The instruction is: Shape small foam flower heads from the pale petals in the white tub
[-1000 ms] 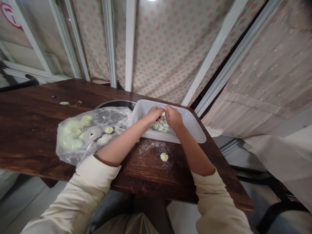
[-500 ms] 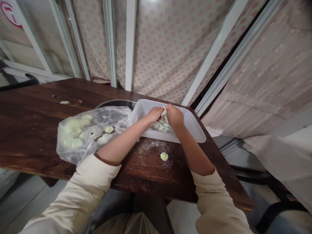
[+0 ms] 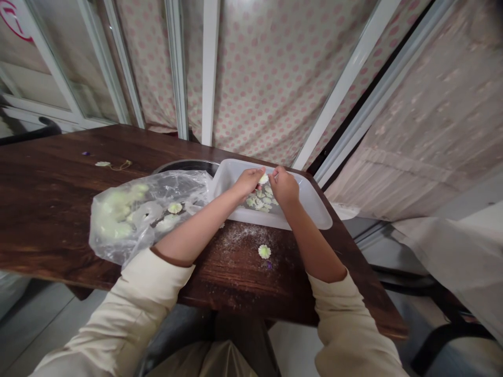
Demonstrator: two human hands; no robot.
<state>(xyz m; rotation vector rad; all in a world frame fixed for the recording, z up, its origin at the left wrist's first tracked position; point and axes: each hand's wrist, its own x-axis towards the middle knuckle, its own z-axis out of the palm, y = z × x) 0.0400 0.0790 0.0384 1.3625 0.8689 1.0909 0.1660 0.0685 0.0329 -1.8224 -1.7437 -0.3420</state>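
Centre of frame, above white plastic tray [image 3: 310, 201]: my left hand [image 3: 248, 181] and right hand [image 3: 283, 187] close narrowly on pale green dough flower [image 3: 263, 179], pinching step in hand; cannot tell which fingers hold it. More dough flowers [image 3: 259, 202] lie in tray.

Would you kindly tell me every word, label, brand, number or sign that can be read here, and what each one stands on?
No word, brand or number can be read.
Unreadable: a red curved mark on the glass panel at top left, cut off by the picture's edge.
The white plastic tub and the clear plastic bag show no print.
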